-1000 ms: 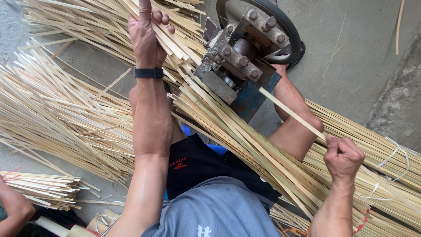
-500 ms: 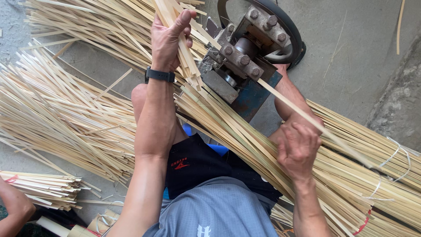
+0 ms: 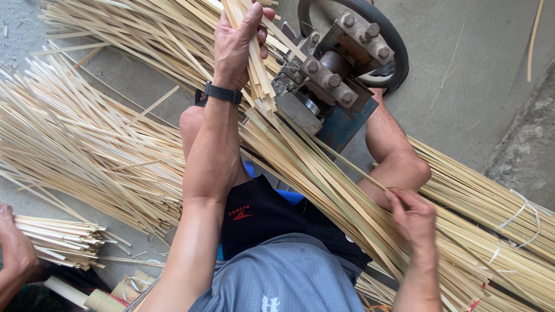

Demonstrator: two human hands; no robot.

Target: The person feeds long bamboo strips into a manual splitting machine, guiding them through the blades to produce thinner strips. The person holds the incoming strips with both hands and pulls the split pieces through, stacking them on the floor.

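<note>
Bamboo strips [image 3: 254, 63] sit clenched in the left hand [image 3: 234, 49] beside the splitting machine [image 3: 326, 86]; right hand [image 3: 413, 216] fingers pinch one strip [image 3: 352, 167] entering it. Many split strips lie beyond, while a large bundle [image 3: 480, 231] remains.

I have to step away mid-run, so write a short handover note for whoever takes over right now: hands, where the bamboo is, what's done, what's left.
Left hand: grip closed around a small handful of split strips on the far side of the splitting machine.
Right hand: pinching one thin strip that runs up to the machine's near side.
Supply: a long tied bundle lies across the lap to the right.
Done: loose split strips are spread on the floor at left.
Left: most of the tied bundle looks unprocessed.
Another person's hand rests on a small stack at the lower left.
</note>
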